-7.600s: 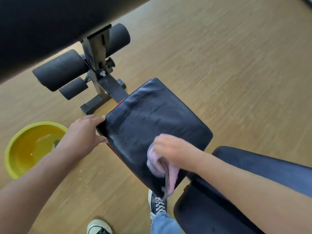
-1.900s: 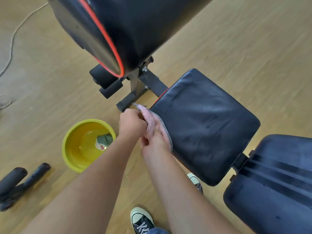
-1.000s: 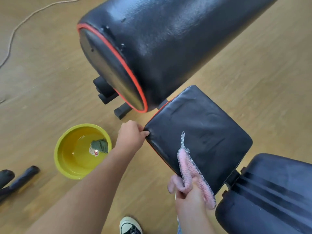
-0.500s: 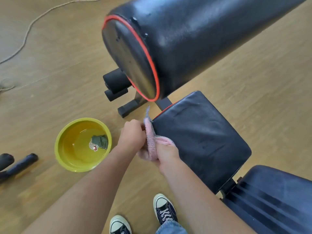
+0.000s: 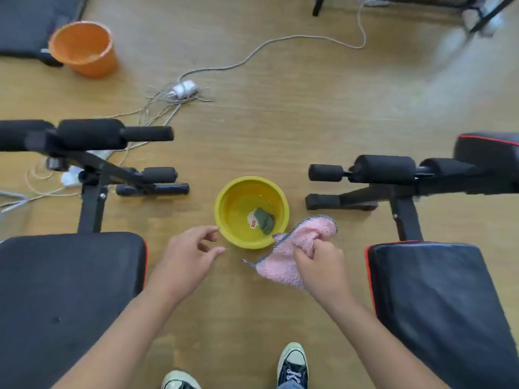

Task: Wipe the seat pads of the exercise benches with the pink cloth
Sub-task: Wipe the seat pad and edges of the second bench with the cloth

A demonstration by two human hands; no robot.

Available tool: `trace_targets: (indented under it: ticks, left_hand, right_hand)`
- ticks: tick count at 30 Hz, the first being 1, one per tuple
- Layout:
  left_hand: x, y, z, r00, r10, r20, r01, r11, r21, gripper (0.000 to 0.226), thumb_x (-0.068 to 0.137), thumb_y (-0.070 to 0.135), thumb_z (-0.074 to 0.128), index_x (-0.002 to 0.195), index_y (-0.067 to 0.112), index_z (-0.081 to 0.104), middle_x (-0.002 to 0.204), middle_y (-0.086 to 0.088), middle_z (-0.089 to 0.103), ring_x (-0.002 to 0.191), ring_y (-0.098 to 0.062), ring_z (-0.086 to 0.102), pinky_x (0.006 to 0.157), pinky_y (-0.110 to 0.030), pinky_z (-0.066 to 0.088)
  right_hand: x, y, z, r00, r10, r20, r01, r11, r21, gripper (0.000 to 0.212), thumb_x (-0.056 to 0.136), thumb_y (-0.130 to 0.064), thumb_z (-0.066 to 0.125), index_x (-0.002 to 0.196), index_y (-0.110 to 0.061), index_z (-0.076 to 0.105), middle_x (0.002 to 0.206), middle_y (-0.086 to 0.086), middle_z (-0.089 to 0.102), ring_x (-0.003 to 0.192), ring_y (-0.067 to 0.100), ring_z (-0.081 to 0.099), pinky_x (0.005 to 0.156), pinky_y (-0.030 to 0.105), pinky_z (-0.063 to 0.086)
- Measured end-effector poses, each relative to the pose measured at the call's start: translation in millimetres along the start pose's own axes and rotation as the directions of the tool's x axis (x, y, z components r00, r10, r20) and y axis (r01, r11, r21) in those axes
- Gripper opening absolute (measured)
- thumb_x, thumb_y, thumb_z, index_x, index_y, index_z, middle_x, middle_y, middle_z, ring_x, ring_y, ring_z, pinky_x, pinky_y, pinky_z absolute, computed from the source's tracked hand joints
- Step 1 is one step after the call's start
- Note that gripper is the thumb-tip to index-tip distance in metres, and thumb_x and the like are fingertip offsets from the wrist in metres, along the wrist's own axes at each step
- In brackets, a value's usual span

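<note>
A person is standing between two black exercise benches, both seat pads running off the frame edges: left seat pad (image 5: 67, 304), right seat pad (image 5: 443, 313). The right hand (image 5: 320, 269) is clenching the pink cloth (image 5: 295, 254) beside a yellow bowl (image 5: 224, 217) on the floor. The left hand (image 5: 188, 256) is hovering with fingers apart, holding nothing. A red-and-white label inside the bowl is too small to read.

Both seat pads (image 5: 64, 299) run past the frame edges; top-right corner blurred.
</note>
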State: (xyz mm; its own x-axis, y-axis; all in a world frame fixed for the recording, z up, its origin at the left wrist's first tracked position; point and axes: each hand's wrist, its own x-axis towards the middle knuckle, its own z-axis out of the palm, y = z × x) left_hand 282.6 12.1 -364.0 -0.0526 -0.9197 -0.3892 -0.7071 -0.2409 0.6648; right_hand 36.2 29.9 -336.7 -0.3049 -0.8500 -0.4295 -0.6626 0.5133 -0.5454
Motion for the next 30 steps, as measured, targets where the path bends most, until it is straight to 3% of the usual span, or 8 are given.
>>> trace_targets:
  ticks: [4, 9, 12, 15, 19, 22, 27, 30]
  left_hand:
    - [-41.3, -76.8, -82.5, 0.991, -0.098, -0.092, 0.1, 0.995, 0.019, 0.049, 0.085, 0.038, 0.075, 0.132, 0.035, 0.061, 0.11, 0.021, 0.066, 0.098, -0.001, 0.065, 0.09, -0.033, 0.056]
    - [-91.4, -170.9, -160.8, 0.935, -0.251, -0.25, 0.267, 0.963, 0.032, 0.048, 0.079, 0.037, 0.079, 0.124, 0.038, 0.064, 0.105, 0.021, 0.068, 0.093, -0.003, 0.066, 0.089, -0.036, 0.055]
    - [-121.3, -224.9, -191.0, 0.891, -0.349, -0.29, 0.36, 0.933, -0.018, 0.051, 0.077, 0.031, 0.083, 0.125, 0.029, 0.066, 0.104, 0.013, 0.069, 0.087, -0.011, 0.068, 0.084, -0.03, 0.052]
    - [-150.3, -275.3, -217.7, 0.825, -0.475, -0.307, 0.475, 0.876, -0.079, 0.06, 0.074, 0.025, 0.086, 0.13, 0.022, 0.064, 0.112, 0.005, 0.068, 0.087, -0.016, 0.067, 0.08, -0.027, 0.048]
    - [-178.7, -332.3, -235.6, 0.739, -0.645, -0.194, 0.66, 0.751, 0.019, 0.081, 0.065, 0.032, 0.093, 0.137, 0.011, 0.06, 0.132, -0.005, 0.067, 0.112, -0.026, 0.066, 0.092, -0.037, 0.052]
    - [-189.7, -358.8, -233.8, 0.7, -0.711, -0.06, 0.714, 0.696, 0.079, 0.081, 0.063, 0.039, 0.093, 0.134, 0.011, 0.064, 0.132, -0.006, 0.067, 0.123, -0.025, 0.061, 0.1, -0.033, 0.047]
    - [-193.7, -381.4, -213.4, 0.726, -0.686, 0.057, 0.685, 0.728, 0.026, 0.04, 0.062, 0.031, 0.094, 0.097, 0.018, 0.082, 0.088, 0.001, 0.078, 0.085, -0.019, 0.07, 0.078, -0.03, 0.054]
    - [-193.4, -390.8, -205.9, 0.716, -0.697, 0.041, 0.699, 0.715, -0.031, 0.019, 0.061, 0.025, 0.093, 0.058, 0.018, 0.076, 0.054, 0.003, 0.063, 0.055, -0.018, 0.057, 0.061, -0.03, 0.054]
  right_hand:
    - [-15.7, -86.8, 71.2, 0.963, -0.213, 0.163, 0.222, 0.974, -0.038, 0.045, 0.088, -0.001, 0.052, 0.053, -0.016, 0.028, 0.05, -0.003, 0.034, 0.051, 0.017, 0.03, 0.043, 0.02, 0.032]
    - [-45.4, -182.6, 154.3, 0.838, -0.538, 0.096, 0.533, 0.843, 0.072, 0.05, 0.088, 0.002, 0.057, 0.053, -0.029, 0.037, 0.051, -0.005, 0.035, 0.052, 0.007, 0.039, 0.048, 0.02, 0.027]
    - [-63.2, -222.8, 202.4, 0.758, -0.649, 0.065, 0.644, 0.76, 0.089, 0.03, 0.089, -0.002, 0.062, 0.074, -0.025, 0.074, 0.069, 0.0, 0.053, 0.063, 0.005, 0.043, 0.055, 0.013, 0.032]
    - [-77.0, -235.0, 260.9, 0.732, -0.67, 0.123, 0.669, 0.741, 0.055, 0.025, 0.091, -0.002, 0.058, 0.103, -0.008, 0.079, 0.103, 0.01, 0.063, 0.094, 0.016, 0.055, 0.075, 0.003, 0.033]
    - [-96.4, -198.9, 325.8, 0.653, -0.658, 0.373, 0.756, 0.593, -0.278, 0.043, 0.097, -0.036, 0.037, 0.1, -0.009, 0.07, 0.135, 0.01, 0.046, 0.112, 0.03, 0.04, 0.093, 0.036, 0.036]
    - [-96.0, -187.4, 332.5, 0.596, -0.739, 0.313, 0.79, 0.47, -0.394, 0.026, 0.102, -0.029, 0.048, 0.092, -0.015, 0.069, 0.117, 0.015, 0.061, 0.101, 0.036, 0.047, 0.082, 0.04, 0.042]
    - [-109.2, -186.4, 337.2, 0.668, -0.709, 0.225, 0.741, 0.606, -0.291, 0.028, 0.09, -0.006, 0.065, 0.064, -0.004, 0.057, 0.073, 0.004, 0.046, 0.075, 0.023, 0.045, 0.061, 0.03, 0.021]
    - [-158.6, -150.9, 362.0, 0.512, -0.756, 0.408, 0.835, 0.549, -0.03, 0.026, 0.085, 0.0, 0.07, 0.073, -0.015, 0.052, 0.079, 0.001, 0.045, 0.07, 0.012, 0.042, 0.057, 0.022, 0.04]
